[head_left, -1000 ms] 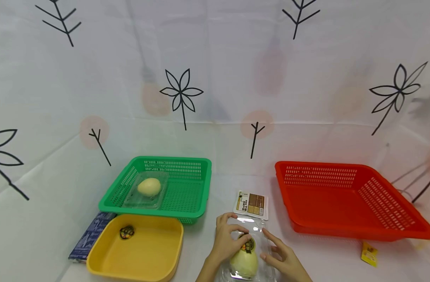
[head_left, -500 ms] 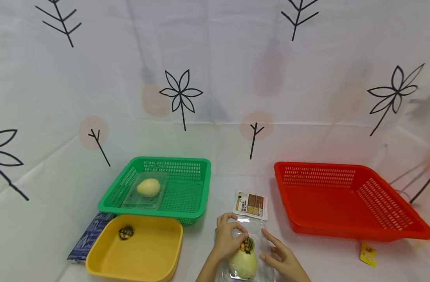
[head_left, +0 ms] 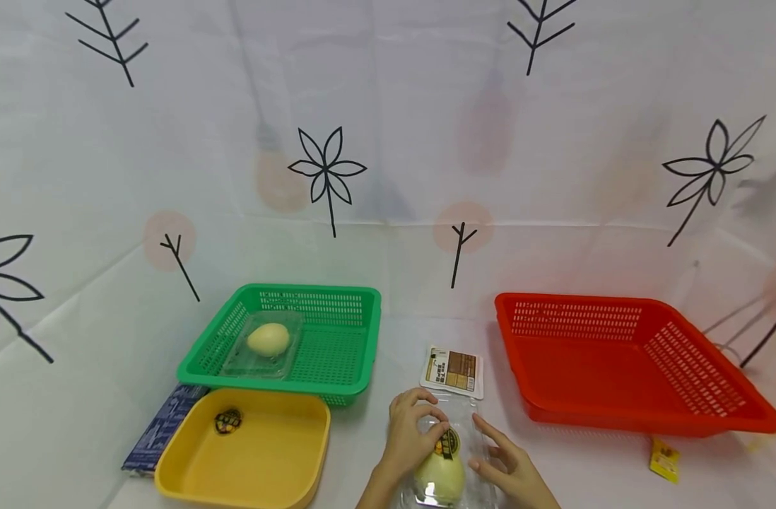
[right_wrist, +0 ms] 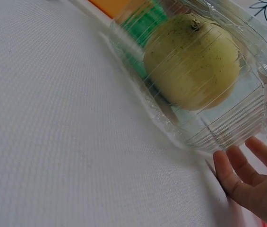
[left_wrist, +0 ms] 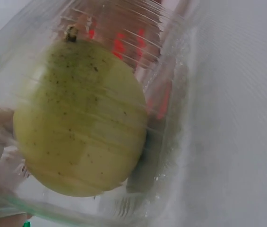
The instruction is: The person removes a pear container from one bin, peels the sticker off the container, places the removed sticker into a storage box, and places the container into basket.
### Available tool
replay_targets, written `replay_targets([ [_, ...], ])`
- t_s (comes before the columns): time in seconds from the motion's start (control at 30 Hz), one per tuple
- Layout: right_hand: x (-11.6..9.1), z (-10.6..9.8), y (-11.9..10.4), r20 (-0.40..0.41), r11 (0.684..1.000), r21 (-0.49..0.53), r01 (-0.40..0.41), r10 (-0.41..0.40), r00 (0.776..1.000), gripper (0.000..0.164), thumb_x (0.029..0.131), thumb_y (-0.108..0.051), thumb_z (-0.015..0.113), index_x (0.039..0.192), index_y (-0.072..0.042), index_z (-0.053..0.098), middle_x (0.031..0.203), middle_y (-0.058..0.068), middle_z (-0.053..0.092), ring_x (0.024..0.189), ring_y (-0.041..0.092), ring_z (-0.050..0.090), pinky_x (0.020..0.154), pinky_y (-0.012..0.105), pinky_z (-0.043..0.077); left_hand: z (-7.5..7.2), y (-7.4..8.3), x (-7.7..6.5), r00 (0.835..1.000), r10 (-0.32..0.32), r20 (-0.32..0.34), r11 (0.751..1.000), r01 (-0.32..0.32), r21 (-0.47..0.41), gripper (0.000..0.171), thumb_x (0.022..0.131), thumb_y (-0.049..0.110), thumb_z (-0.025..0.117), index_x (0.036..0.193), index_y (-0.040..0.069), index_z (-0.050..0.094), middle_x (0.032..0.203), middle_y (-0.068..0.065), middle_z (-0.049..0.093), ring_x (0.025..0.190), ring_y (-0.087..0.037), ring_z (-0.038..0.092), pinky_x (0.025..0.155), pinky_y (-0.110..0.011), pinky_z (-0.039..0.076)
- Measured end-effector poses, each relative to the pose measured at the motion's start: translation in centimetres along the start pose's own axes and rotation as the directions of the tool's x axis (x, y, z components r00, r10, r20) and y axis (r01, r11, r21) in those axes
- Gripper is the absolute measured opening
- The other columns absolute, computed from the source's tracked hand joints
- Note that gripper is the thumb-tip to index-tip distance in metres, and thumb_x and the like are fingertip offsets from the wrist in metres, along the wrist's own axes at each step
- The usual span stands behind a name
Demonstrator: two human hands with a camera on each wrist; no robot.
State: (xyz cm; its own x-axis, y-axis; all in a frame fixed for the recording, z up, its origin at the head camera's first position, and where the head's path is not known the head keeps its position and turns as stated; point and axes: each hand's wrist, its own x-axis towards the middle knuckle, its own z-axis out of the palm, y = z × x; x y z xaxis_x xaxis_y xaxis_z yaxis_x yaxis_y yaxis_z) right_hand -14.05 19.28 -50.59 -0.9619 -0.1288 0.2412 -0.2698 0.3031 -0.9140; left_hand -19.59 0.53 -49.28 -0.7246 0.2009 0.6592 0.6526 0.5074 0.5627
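A clear plastic box (head_left: 480,488) holding a pale yellow-green, speckled fruit (head_left: 440,478), possibly a melon, lies near the front. On its lid is a round black sticker (head_left: 447,444). My left hand (head_left: 408,431) pinches at the sticker's upper edge with thumb and forefinger. At the box's right side, my right hand (head_left: 506,463) touches it with extended fingers; in the right wrist view, fingertips (right_wrist: 221,161) meet the box's ribbed wall. The left wrist view shows the fruit (left_wrist: 81,118) close up through the plastic, with the left hand mostly out of sight.
A green basket (head_left: 337,387) holds another boxed fruit (head_left: 269,340). Before it, a yellow bin (head_left: 254,459) has a round sticker (head_left: 228,421) inside. A red basket (head_left: 617,420) stands right. A printed packet (head_left: 453,370), blue packet (head_left: 165,429) and yellow sachet (head_left: 664,459) lie around.
The left hand's thumb and forefinger have shifted slightly at the sticker's upper edge. The right hand and the box have hardly moved.
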Motion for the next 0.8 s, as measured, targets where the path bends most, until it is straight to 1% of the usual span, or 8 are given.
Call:
replay_targets([
  [0.1,0.01,0.03,0.05,0.000,1.000,0.002,-0.002,0.002,1.000,0.057,0.082,-0.007,0.069,0.134,0.003,0.046,0.138,0.006,0.050,0.114,-0.011,0.043,0.084,0.023,0.045,0.03,-0.07,0.01,0.997,0.063,-0.047,0.997,-0.061,0.043,0.011,0.063,0.011,0.080,0.068,0.016,0.072,0.083,0.004,0.058,0.088,-0.012,0.052,0.086,-0.040,0.038],
  [0.2,0.00,0.05,0.03,-0.001,1.000,0.000,-0.015,0.015,1.000,0.058,0.083,-0.008,0.069,0.134,0.003,0.046,0.138,0.007,0.050,0.113,-0.011,0.043,0.084,0.023,0.045,-0.07,0.07,0.10,0.994,0.097,-0.057,0.992,-0.092,0.089,0.012,0.062,0.012,0.081,0.067,0.016,0.071,0.075,0.007,0.056,0.082,-0.009,0.050,0.084,-0.037,0.039],
  [0.33,0.00,0.03,0.00,-0.003,1.000,0.003,-0.015,0.015,1.000,0.057,0.083,-0.006,0.068,0.134,0.004,0.046,0.138,0.005,0.050,0.113,-0.011,0.043,0.083,0.022,0.045,-0.26,0.37,0.35,0.994,0.111,-0.008,0.990,-0.110,0.088,0.015,0.063,0.011,0.082,0.067,0.015,0.068,0.070,0.008,0.058,0.077,-0.006,0.049,0.080,-0.031,0.038],
  [0.4,-0.02,0.02,-0.02,-0.001,1.000,0.015,-0.020,0.020,1.000,0.057,0.083,-0.005,0.067,0.135,0.004,0.046,0.138,0.000,0.050,0.113,-0.009,0.044,0.082,0.022,0.046,-0.36,0.49,0.52,0.993,0.110,0.034,0.991,-0.112,0.075,0.016,0.064,0.010,0.081,0.067,0.014,0.066,0.070,0.008,0.060,0.076,-0.006,0.050,0.077,-0.027,0.038],
  [0.5,-0.07,0.05,-0.10,-0.001,0.999,0.030,-0.039,0.039,0.999,0.057,0.083,-0.006,0.067,0.135,0.002,0.046,0.137,-0.006,0.049,0.112,-0.007,0.045,0.082,0.024,0.047,-0.55,0.56,0.73,0.991,0.103,0.089,0.991,-0.110,0.078,0.016,0.066,0.011,0.079,0.068,0.014,0.064,0.071,0.007,0.061,0.075,-0.006,0.051,0.073,-0.022,0.036],
  [0.57,-0.12,0.09,-0.19,0.002,0.998,0.030,-0.061,0.061,0.998,0.057,0.083,-0.007,0.067,0.136,-0.001,0.046,0.137,-0.007,0.049,0.112,-0.007,0.045,0.083,0.029,0.048,-0.64,0.51,0.83,0.989,0.099,0.114,0.990,-0.109,0.084,0.015,0.068,0.013,0.078,0.068,0.014,0.063,0.071,0.007,0.061,0.074,-0.007,0.051,0.071,-0.020,0.034],
  [0.73,-0.12,0.24,-0.44,-0.010,0.994,0.010,-0.108,0.108,0.994,0.057,0.083,-0.009,0.068,0.136,-0.002,0.047,0.139,0.004,0.049,0.112,-0.008,0.045,0.085,0.032,0.047,-0.74,0.33,0.92,0.987,0.084,0.137,0.993,-0.095,0.073,0.012,0.071,0.014,0.076,0.069,0.014,0.064,0.067,0.008,0.061,0.070,-0.007,0.050,0.069,-0.018,0.033],
  [0.8,-0.10,0.28,-0.52,-0.012,0.992,0.015,-0.127,0.127,0.992,0.058,0.083,-0.009,0.068,0.136,-0.002,0.047,0.139,0.007,0.048,0.114,0.000,0.047,0.086,0.034,0.046,-0.76,0.27,0.92,0.987,0.077,0.139,0.995,-0.086,0.058,0.011,0.071,0.013,0.076,0.070,0.014,0.064,0.067,0.008,0.061,0.068,-0.006,0.048,0.069,-0.017,0.033],
])
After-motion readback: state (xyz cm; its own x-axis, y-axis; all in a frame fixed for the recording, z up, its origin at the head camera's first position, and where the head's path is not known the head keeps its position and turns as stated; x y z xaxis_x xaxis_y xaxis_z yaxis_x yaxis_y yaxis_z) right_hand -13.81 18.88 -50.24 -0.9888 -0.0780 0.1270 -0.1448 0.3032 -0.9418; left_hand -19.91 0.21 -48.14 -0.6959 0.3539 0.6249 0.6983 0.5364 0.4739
